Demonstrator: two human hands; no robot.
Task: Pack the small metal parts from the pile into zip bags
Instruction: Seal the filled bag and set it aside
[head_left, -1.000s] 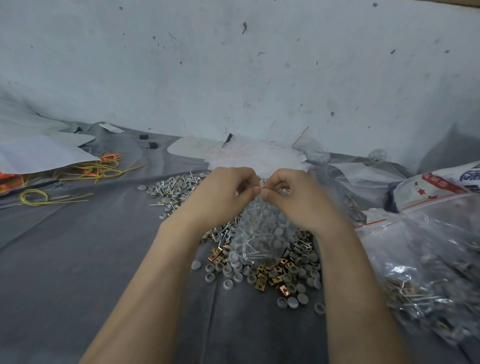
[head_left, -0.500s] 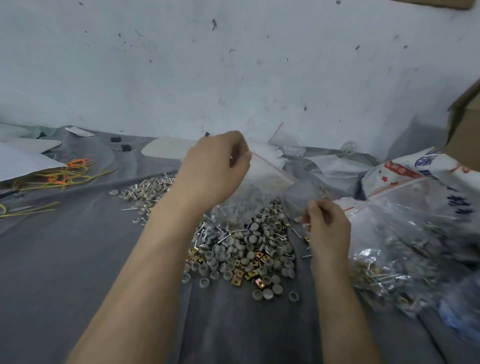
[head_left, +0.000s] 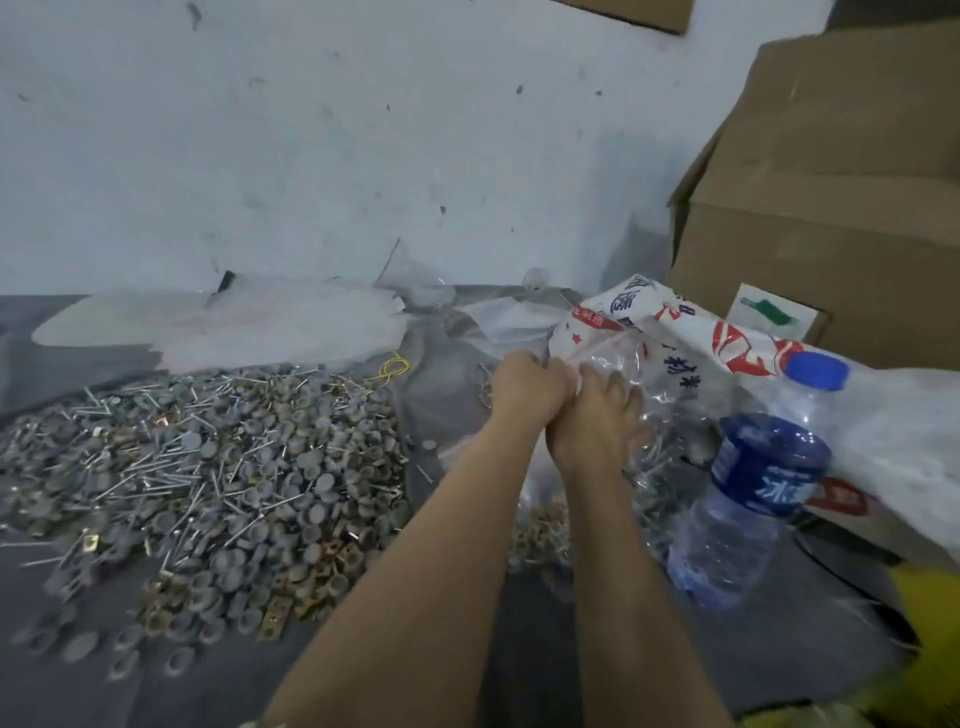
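Two hands are meeting at the middle right of the frame.
The left hand (head_left: 530, 384) is curling its fingers on the edge of a clear bag (head_left: 649, 374). The right hand (head_left: 597, 415) is spreading straight fingers beside it. Both bare arms are reaching up from the bottom.

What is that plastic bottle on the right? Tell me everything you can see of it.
The bottle is clear, ribbed plastic with a blue screw cap and a dark blue label with white characters round its upper half. It looks tilted, cap towards the upper right, on the grey cloth beside a clear bag. Its contents cannot be made out. The right hand is near but not touching it.
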